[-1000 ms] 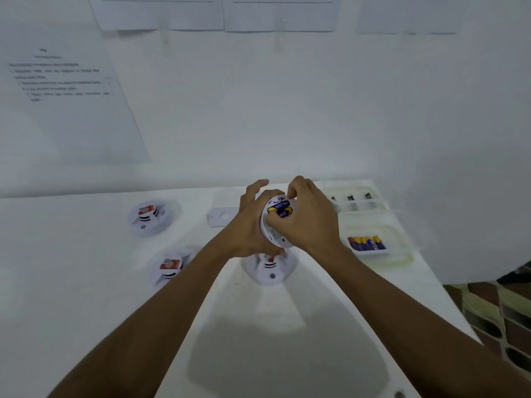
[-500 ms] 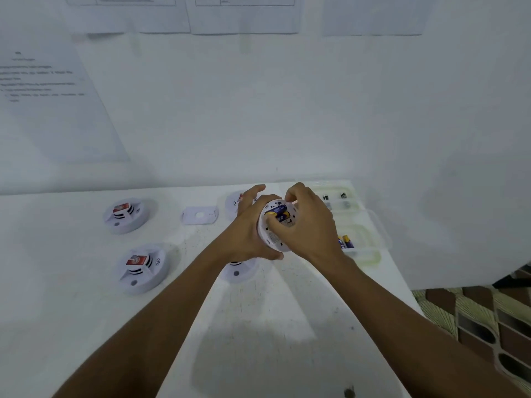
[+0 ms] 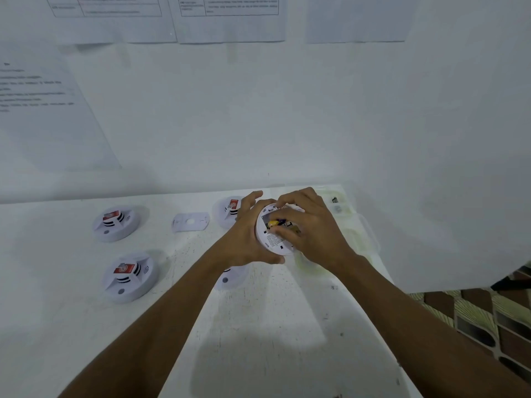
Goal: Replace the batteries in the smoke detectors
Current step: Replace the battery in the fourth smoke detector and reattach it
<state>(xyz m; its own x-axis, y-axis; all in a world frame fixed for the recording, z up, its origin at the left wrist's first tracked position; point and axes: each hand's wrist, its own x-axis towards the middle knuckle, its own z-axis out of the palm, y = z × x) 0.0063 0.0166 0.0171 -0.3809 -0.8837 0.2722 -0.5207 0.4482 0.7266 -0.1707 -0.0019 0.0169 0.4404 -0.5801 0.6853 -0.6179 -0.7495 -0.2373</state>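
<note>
Above the bench (image 3: 273, 326), the left hand (image 3: 244, 239) is gripping a smoke detector (image 3: 276, 243) while the right hand (image 3: 313, 234) is pinching its battery (image 3: 273, 223).

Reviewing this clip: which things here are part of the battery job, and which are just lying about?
In the job: left hand gripping the held detector; right hand pinching its battery; other detectors on the table; clear trays at right.
Lying about: white mounting plate; wall papers.
</note>
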